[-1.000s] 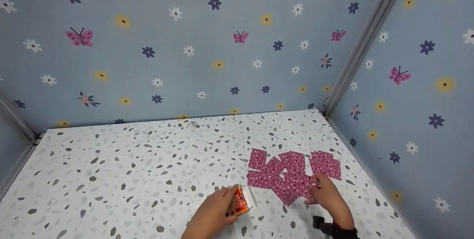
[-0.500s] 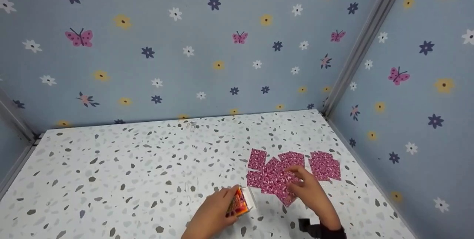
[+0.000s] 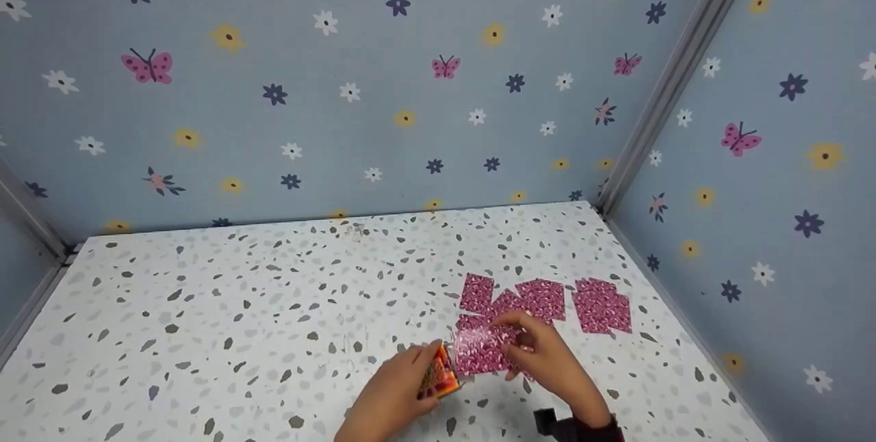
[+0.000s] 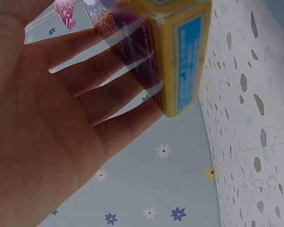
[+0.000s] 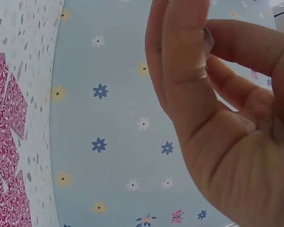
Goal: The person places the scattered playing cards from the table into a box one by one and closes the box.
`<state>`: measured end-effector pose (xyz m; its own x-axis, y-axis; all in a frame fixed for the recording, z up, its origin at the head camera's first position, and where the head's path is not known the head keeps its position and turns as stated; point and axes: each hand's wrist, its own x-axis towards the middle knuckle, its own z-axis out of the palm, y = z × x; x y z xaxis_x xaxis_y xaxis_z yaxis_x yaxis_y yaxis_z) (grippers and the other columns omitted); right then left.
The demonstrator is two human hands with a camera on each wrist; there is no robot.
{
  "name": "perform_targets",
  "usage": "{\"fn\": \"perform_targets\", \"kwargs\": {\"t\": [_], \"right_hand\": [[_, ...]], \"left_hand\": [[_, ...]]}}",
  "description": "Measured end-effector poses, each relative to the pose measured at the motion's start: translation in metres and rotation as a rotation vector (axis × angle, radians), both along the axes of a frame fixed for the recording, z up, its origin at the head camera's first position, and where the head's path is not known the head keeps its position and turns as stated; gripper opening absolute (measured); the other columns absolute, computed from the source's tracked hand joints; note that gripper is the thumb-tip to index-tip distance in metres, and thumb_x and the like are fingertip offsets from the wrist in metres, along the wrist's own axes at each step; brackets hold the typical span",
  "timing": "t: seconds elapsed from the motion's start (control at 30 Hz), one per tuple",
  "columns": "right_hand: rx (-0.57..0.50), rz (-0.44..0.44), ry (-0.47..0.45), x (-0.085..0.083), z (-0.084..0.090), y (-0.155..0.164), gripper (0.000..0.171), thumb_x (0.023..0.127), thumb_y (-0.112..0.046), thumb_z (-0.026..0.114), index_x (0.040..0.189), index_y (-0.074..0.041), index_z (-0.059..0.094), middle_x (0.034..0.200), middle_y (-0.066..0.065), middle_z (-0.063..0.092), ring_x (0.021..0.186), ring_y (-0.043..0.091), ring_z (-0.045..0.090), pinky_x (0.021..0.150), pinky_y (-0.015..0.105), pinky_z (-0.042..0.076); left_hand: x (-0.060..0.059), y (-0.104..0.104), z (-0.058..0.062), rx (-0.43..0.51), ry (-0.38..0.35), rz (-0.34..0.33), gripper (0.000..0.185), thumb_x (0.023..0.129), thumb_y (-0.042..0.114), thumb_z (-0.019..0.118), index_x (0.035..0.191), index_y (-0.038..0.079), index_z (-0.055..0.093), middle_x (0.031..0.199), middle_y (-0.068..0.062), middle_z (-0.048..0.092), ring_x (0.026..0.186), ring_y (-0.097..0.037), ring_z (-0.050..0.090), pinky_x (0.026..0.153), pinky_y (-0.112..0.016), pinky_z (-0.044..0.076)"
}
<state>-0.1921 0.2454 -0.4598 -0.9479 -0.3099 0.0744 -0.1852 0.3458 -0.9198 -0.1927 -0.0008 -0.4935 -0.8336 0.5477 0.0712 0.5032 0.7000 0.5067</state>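
My left hand [image 3: 393, 387] grips a small card box [image 3: 443, 375], orange and yellow with its mouth toward the right. In the left wrist view the yellow end of the box [image 4: 184, 66] with a blue panel shows against the fingers. My right hand [image 3: 547, 360] pinches a pink-and-white patterned playing card [image 3: 475, 352] by its right side, just right of the box mouth. The card's far edge overlaps the box opening in the head view. Only a sliver of it peeks out between thumb and fingers of the right hand [image 5: 203, 109] in the right wrist view.
Several matching cards [image 3: 544, 298] lie face down and overlapping behind the right hand. A smaller cluster of cards [image 3: 602, 306] lies farther right. The speckled white table [image 3: 239, 319] meets a blue flowered wall [image 3: 342, 86] at the back and another panel [image 3: 773, 223] at the right.
My right hand has moved left from the right side of the spread, bringing a card to the box mouth. The left hand has stayed in place with the box.
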Motion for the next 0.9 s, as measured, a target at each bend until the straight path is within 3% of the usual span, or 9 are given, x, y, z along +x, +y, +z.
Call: {"fn": "perform_targets", "kwargs": {"t": [0.23,0.33,0.43,0.67,0.9], "right_hand": [[0.053,0.015,0.001,0.002,-0.001,-0.004,0.039,0.084,0.007,0.056,0.123,0.003,0.052,0.113,0.025,0.053,0.062,0.006,0.056,0.053,0.034,0.057],[0.07,0.007,-0.017,0.001,-0.001,-0.007,0.043,0.084,0.007,0.056,0.127,-0.001,0.051,0.121,0.026,0.052,0.062,0.006,0.057,0.054,0.038,0.056],[0.054,-0.002,-0.05,0.001,0.0,-0.009,0.047,0.085,0.006,0.056,0.13,-0.002,0.044,0.125,0.029,0.05,0.066,0.011,0.059,0.056,0.042,0.056],[0.058,-0.042,-0.064,-0.002,-0.004,-0.015,0.039,0.087,0.0,0.059,0.121,0.004,0.042,0.114,0.026,0.055,0.085,0.024,0.064,0.061,0.031,0.057],[0.018,-0.033,-0.036,-0.003,-0.012,-0.028,0.042,0.085,0.003,0.06,0.125,0.004,0.048,0.111,0.024,0.057,0.076,0.014,0.061,0.056,0.032,0.057]], "left_hand": [[0.001,0.0,0.0,0.01,-0.008,0.01,0.077,0.074,0.026,0.076,0.139,0.007,0.041,0.124,-0.011,0.058,0.109,-0.028,0.057,0.095,-0.044,0.047],[0.001,-0.001,0.0,0.015,-0.004,0.008,0.077,0.074,0.026,0.076,0.139,0.007,0.041,0.125,-0.011,0.057,0.11,-0.028,0.057,0.096,-0.044,0.047],[0.0,-0.001,0.0,0.016,0.014,0.002,0.075,0.074,0.026,0.075,0.139,0.006,0.041,0.125,-0.011,0.057,0.11,-0.028,0.057,0.096,-0.043,0.047],[0.0,-0.001,0.001,0.009,0.034,0.004,0.076,0.074,0.025,0.076,0.139,0.007,0.041,0.124,-0.01,0.058,0.109,-0.027,0.057,0.095,-0.042,0.048],[0.0,-0.002,0.001,0.012,0.046,0.003,0.075,0.074,0.025,0.076,0.138,0.006,0.042,0.121,-0.011,0.059,0.106,-0.028,0.058,0.094,-0.043,0.048]]}}
